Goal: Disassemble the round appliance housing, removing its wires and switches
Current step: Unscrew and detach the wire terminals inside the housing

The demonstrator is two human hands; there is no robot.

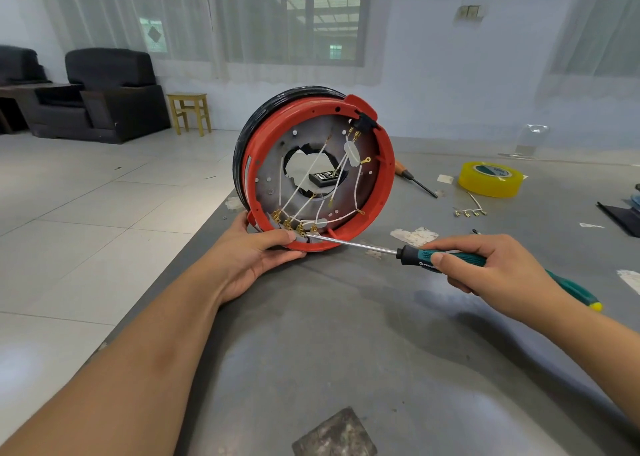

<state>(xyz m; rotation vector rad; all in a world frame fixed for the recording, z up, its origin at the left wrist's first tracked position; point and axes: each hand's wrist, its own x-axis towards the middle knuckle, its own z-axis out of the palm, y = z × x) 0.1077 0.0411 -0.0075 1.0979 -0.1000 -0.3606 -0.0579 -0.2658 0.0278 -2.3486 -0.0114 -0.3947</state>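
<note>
The left hand [258,253] is gripping the lower rim of the round housing [313,175], standing on edge on the desk [346,334]. The right hand's fingers [460,244] are clasping a screwdriver [446,258], its tip reaching the brass terminals [294,225]. Next likely calls for prying one connector loose without slipping.

Round red housing [382,178] tilted on edge on table, open face showing white wires [304,173], brass terminals [289,223].

One round housing [313,171], two screwdrivers [485,261] [414,180], one tape roll [490,179], two armchairs [110,95] [17,71], one stool [189,112].
</note>
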